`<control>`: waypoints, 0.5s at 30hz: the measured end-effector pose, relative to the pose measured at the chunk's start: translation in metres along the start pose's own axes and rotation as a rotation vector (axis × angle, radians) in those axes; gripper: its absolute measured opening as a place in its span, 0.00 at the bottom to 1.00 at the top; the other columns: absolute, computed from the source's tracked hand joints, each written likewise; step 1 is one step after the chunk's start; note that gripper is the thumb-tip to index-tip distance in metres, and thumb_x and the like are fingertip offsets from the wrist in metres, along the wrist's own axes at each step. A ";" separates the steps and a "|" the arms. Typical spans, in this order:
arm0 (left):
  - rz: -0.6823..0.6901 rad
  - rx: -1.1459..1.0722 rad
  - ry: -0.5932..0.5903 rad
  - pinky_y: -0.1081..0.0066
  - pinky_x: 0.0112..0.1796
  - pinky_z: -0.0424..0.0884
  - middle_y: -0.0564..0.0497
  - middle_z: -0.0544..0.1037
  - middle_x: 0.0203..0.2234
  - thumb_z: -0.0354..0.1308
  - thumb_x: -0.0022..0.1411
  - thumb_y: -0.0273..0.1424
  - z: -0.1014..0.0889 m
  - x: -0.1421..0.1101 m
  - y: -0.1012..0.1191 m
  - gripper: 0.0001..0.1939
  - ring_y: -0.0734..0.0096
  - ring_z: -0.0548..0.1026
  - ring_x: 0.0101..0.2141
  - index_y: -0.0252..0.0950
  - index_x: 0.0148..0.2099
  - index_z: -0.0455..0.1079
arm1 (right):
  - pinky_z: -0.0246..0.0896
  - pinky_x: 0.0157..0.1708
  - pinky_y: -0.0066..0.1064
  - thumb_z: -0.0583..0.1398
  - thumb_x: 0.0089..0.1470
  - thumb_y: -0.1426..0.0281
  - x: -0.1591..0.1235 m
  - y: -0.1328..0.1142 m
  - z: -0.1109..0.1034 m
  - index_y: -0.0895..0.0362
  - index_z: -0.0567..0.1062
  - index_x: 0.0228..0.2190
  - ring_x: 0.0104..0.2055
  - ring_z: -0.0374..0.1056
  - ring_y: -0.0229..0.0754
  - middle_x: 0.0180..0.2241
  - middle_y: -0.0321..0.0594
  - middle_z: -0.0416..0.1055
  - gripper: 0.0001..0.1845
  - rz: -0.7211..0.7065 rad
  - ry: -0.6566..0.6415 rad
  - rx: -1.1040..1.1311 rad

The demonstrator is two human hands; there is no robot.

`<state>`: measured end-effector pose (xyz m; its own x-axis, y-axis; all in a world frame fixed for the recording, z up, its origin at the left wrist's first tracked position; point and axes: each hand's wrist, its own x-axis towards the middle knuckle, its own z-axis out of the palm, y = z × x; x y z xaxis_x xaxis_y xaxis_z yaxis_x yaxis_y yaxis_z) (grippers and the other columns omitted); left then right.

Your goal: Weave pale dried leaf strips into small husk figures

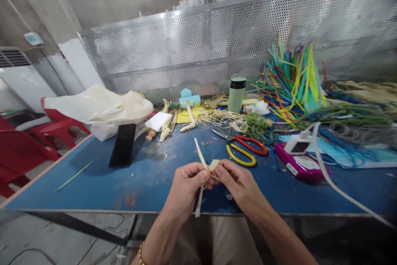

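My left hand (192, 178) and my right hand (233, 177) meet above the front edge of the blue table (149, 186). Both are closed, thumbs and fingers pinching a pale plant-fibre strip (201, 152) between them. One end of the strip points up and away, another hangs below my left hand, and a short folded piece sticks up by my right thumb. How the strip crosses inside my fingers is hidden. Beyond my right hand lie scissors (245, 143) with one red and one yellow handle.
A black phone (122, 145) and a thin green strip (73, 176) lie left. Along the back are white plastic bags (102, 106), a green bottle (236, 96) and colourful strips (305, 79). At right, a white cable (322, 165) trails from a magenta power strip (300, 165) over the table edge.
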<state>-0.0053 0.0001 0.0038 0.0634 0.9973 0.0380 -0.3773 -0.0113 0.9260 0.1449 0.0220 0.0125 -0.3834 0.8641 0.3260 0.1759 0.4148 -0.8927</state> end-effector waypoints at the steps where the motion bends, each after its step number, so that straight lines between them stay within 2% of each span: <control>1: -0.012 0.020 -0.015 0.74 0.32 0.63 0.50 0.75 0.22 0.67 0.53 0.36 0.000 -0.001 0.000 0.12 0.75 0.68 0.25 0.31 0.29 0.74 | 0.60 0.30 0.27 0.54 0.61 0.57 0.001 0.000 0.000 0.57 0.71 0.27 0.28 0.65 0.36 0.25 0.35 0.69 0.19 0.017 0.033 0.050; 5: -0.052 0.016 -0.085 0.74 0.32 0.63 0.48 0.76 0.26 0.66 0.55 0.36 0.000 -0.004 0.003 0.12 0.75 0.69 0.26 0.30 0.35 0.75 | 0.57 0.25 0.26 0.61 0.54 0.57 0.000 0.002 0.001 0.58 0.70 0.23 0.24 0.61 0.35 0.20 0.33 0.66 0.18 0.102 0.213 0.140; 8: -0.088 -0.044 -0.082 0.73 0.34 0.64 0.48 0.77 0.28 0.65 0.55 0.38 0.002 -0.005 0.004 0.14 0.74 0.71 0.28 0.32 0.39 0.74 | 0.56 0.23 0.26 0.62 0.54 0.57 -0.001 0.004 0.001 0.58 0.70 0.22 0.23 0.59 0.34 0.20 0.33 0.65 0.18 0.112 0.253 0.137; 11: -0.057 0.026 -0.057 0.73 0.33 0.64 0.49 0.76 0.27 0.67 0.52 0.38 0.006 -0.005 0.003 0.15 0.75 0.70 0.28 0.32 0.36 0.73 | 0.56 0.24 0.26 0.62 0.54 0.58 -0.002 0.004 0.002 0.58 0.70 0.22 0.23 0.59 0.34 0.20 0.33 0.66 0.17 0.090 0.259 0.134; 13: -0.020 0.101 -0.020 0.75 0.31 0.61 0.52 0.74 0.24 0.71 0.47 0.37 0.010 -0.004 0.000 0.16 0.76 0.68 0.26 0.32 0.33 0.72 | 0.57 0.25 0.26 0.62 0.54 0.59 -0.002 0.004 0.003 0.58 0.71 0.22 0.24 0.60 0.34 0.20 0.34 0.67 0.17 0.069 0.257 0.136; 15: 0.005 0.135 0.022 0.75 0.29 0.59 0.54 0.72 0.21 0.71 0.47 0.38 0.014 -0.003 -0.003 0.16 0.78 0.65 0.24 0.31 0.28 0.70 | 0.58 0.26 0.26 0.61 0.55 0.59 -0.004 0.004 0.004 0.58 0.71 0.22 0.24 0.62 0.35 0.21 0.35 0.68 0.17 0.064 0.245 0.156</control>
<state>0.0086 -0.0044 0.0065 0.0411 0.9985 0.0360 -0.2495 -0.0246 0.9681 0.1438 0.0194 0.0070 -0.1423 0.9380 0.3160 0.0435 0.3249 -0.9447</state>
